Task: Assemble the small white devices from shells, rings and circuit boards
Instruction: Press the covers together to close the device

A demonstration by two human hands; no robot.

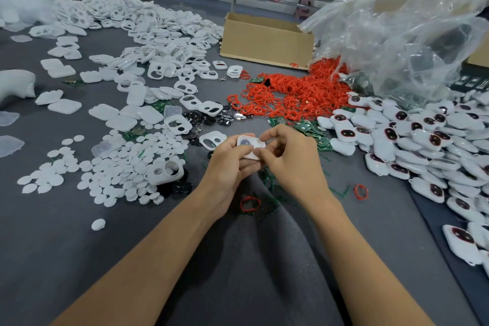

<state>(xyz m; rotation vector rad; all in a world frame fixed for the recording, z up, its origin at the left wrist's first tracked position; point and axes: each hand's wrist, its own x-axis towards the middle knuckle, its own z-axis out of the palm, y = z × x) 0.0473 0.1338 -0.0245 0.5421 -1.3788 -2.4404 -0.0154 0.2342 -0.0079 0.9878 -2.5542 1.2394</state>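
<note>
Far left on grey tabletop: spread of white discs, heap of white shells behind. Centre: your left hand cradles white shell just above tabletop, grip curled round its lower edge. Your right hand meets it from other side, grip pinching shell's right edge between thumb and forefinger. Loose red ring lies below your hands. Behind right hand: green circuit boards, then red rings heaped before cardboard box. Far right: pile of finished devices beside crumpled plastic bag.
</note>
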